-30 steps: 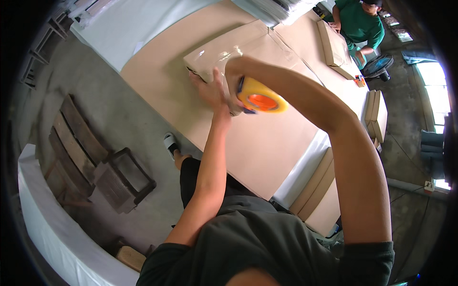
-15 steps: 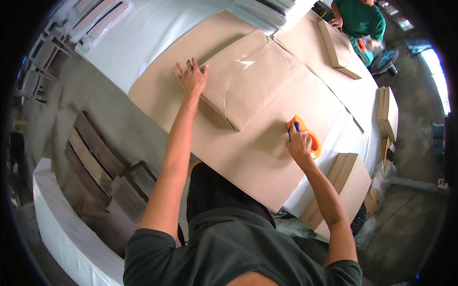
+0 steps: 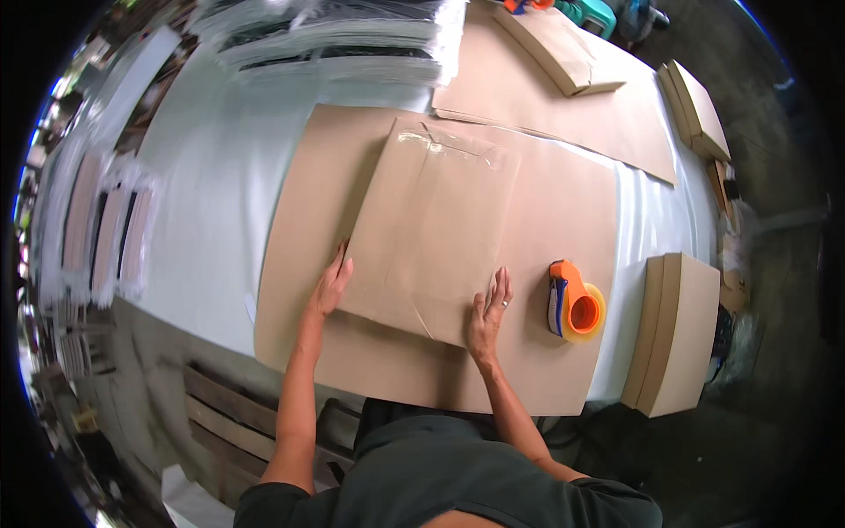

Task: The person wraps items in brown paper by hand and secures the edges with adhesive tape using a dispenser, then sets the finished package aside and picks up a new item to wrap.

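A flat brown cardboard package (image 3: 431,238) lies in front of me, with clear tape shining across its far end. My left hand (image 3: 330,283) is against its left side near the close corner, fingers stretched along the edge. At the near right corner my right hand (image 3: 487,321), with a ring on one finger, has its thumb at the package's edge and its fingers along the side. Together the two hands hold the package between them. To the right of my right hand, an orange tape dispenser (image 3: 576,304) with a roll of clear tape rests apart from it.
Under the package spreads a large cardboard sheet (image 3: 546,378) on a white-covered table (image 3: 220,202). Another long carton (image 3: 671,334) stands at the right, with more cartons (image 3: 695,106) beyond. Plastic-wrapped stacks (image 3: 343,44) lie at the back. A wooden chair (image 3: 224,414) is at the lower left.
My right hand has let go of the tape dispenser and moved to the package's right side. My left hand has shifted along its left side toward me. The view has turned.
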A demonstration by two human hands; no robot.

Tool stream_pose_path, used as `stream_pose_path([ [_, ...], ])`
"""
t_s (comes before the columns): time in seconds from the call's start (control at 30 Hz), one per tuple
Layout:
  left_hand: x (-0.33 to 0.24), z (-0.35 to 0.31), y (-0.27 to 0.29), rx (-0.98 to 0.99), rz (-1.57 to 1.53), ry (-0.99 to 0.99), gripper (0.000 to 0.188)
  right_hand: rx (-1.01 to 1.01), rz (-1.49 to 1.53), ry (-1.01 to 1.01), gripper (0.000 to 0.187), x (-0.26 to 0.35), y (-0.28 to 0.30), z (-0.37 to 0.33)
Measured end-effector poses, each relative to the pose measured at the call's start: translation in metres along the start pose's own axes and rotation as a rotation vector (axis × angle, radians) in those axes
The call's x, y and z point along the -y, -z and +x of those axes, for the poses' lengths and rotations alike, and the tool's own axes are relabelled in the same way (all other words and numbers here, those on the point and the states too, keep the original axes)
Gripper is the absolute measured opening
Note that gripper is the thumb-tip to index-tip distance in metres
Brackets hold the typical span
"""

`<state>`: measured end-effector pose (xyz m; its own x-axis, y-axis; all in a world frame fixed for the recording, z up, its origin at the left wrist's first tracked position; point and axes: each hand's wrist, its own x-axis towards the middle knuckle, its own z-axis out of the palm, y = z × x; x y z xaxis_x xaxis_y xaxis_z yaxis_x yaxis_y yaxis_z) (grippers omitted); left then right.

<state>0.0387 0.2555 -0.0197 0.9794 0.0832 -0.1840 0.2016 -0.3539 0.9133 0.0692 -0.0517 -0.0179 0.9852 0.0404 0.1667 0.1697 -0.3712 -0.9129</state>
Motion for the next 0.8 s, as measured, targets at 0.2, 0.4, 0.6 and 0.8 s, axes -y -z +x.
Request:
stream_pose_path([
  [0.2,0.005,0.039,0.013,0.028,-0.214,-0.074,0.062,0.016,0.19,-0.182,0.046,-0.033,0.011,0.033],
  [0.4,-0.017,0.158,0.008,-0.026,-0.536,-0.114,0.062,-0.213,0.275,-0.229,0.06,-0.051,-0.019,0.167],
  [0.6,-0.028,0.187,0.007,0.092,-0.664,-0.034,0.062,-0.126,0.37,-0.343,0.072,-0.015,-0.023,0.164],
  [0.8,-0.116,0.147,0.024,0.144,-0.625,-0.174,0.066,-0.153,0.248,-0.361,0.059,-0.026,0.02,0.138],
])
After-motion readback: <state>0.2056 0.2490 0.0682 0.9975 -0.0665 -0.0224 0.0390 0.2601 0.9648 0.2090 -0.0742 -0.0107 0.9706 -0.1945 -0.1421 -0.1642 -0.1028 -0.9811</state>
